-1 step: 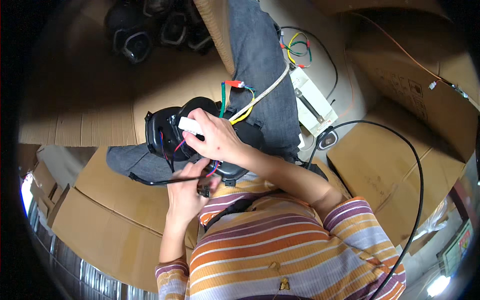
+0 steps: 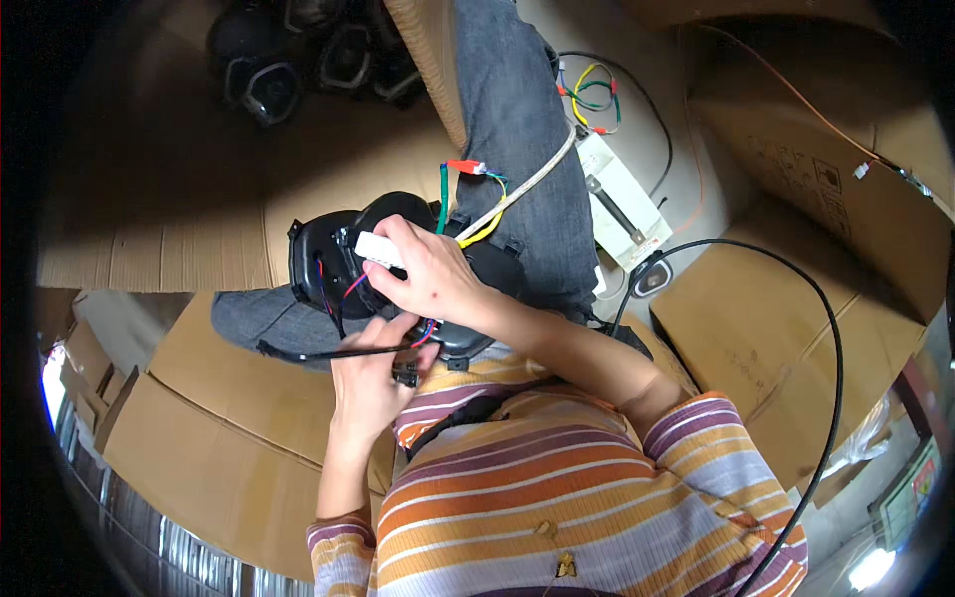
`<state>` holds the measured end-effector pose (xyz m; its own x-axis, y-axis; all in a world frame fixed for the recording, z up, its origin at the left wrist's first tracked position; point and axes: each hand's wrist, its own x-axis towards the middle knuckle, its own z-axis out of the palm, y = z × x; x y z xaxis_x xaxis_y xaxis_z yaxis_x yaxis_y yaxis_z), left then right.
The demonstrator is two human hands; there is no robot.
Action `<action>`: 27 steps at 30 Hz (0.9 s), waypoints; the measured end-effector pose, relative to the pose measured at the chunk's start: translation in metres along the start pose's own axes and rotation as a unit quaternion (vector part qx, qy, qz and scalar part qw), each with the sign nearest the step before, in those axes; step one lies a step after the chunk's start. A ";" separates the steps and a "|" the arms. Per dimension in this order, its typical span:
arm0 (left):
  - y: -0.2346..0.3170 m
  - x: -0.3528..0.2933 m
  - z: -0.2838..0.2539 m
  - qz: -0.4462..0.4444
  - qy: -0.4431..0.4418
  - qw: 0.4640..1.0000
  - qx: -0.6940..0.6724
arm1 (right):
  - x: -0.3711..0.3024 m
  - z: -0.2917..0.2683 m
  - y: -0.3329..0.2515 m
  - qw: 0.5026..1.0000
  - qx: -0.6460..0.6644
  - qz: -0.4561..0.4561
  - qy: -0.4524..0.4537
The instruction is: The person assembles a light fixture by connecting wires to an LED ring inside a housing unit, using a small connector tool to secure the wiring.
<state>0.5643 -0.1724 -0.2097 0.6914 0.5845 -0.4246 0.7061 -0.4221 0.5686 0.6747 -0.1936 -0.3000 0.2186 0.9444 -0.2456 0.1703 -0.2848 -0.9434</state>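
A black moulded lamp-like housing (image 2: 320, 244) with rounded lobes lies across my lap. My right hand (image 2: 433, 274) rests over it, thumb and fingers pinching a white plastic block (image 2: 379, 250), perhaps a connector. Beneath it, my left hand (image 2: 368, 368) is closed on a black sheathed cable (image 2: 328, 354); a small black connector (image 2: 405, 375) shows at its fingers. Thin red and blue wires (image 2: 426, 331) come out between the hands, and more run over the housing. Behind my right hand are a red clip (image 2: 466, 167), a green wire (image 2: 444, 199) and a pale cable (image 2: 527, 189).
On the right stands a white box-shaped device (image 2: 617, 214) with a black handle. A long black cable (image 2: 836, 368) loops down beside me. Cardboard boxes (image 2: 796, 318) surround me, and an open carton (image 2: 159, 199) at the far left holds several dark round-faced parts (image 2: 271, 92).
My left hand has shifted slightly, and the black cable's free end has risen a little so the cable lies straighter. My right hand keeps its place on the white block.
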 end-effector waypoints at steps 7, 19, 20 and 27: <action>-0.016 0.018 0.013 0.011 -0.052 0.999 -0.008 | 0.003 0.001 0.007 0.999 0.031 0.034 0.016; -0.029 0.026 0.019 -0.069 -0.034 0.981 -0.177 | 0.004 0.003 0.010 0.996 0.035 0.079 -0.007; -0.031 0.026 0.019 -0.087 -0.037 0.978 -0.187 | 0.004 0.003 0.009 0.996 0.035 0.079 -0.007; -0.035 0.027 0.030 -0.198 -0.039 0.941 -0.271 | 0.005 0.001 0.005 0.994 0.058 0.094 0.019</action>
<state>0.5631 -0.1632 -0.2622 0.4143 0.5593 -0.7180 0.7438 0.2465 0.6212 0.6762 -0.1905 -0.3063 0.2720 0.8688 -0.4139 0.0123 -0.4332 -0.9012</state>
